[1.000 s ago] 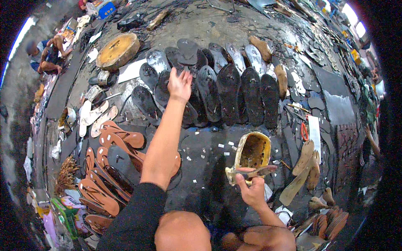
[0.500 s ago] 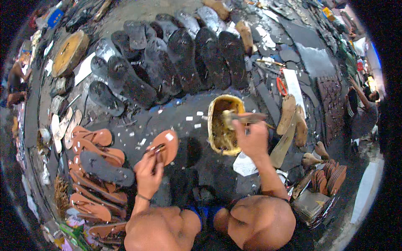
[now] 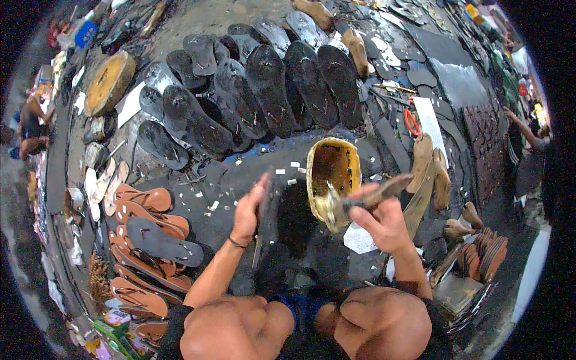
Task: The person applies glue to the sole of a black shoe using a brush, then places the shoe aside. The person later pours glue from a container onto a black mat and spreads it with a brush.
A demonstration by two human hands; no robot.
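Observation:
My left hand [image 3: 246, 215] has its fingers pointing up along a thin sandal [image 3: 257, 249], which is turned edge-on so that only a narrow side shows. The fingers lie flat against it, and the thumb is hidden. A wooden-handled brush [image 3: 387, 189] is in the grip of my right hand [image 3: 384, 223]. Its pale, coated bristles hang over the near rim of a yellowish oblong container [image 3: 356, 165], which has dark residue inside. Brown flip-flops [image 3: 147, 294] lie in a row at the left, a dark grey sole [image 3: 163, 240] on top of them.
Black soles [image 3: 267, 81] stand in rows beyond the container. To the right lie red-handled scissors [image 3: 411, 122], wooden foot forms [image 3: 422, 159] and stacked brown soles [image 3: 489, 255]. A round wooden block [image 3: 110, 84] sits far left. Other people are at both sides.
The sandal in my left hand has gone from face-up to edge-on, and that hand has moved right. My right hand has drawn the brush from inside the container toward its near rim.

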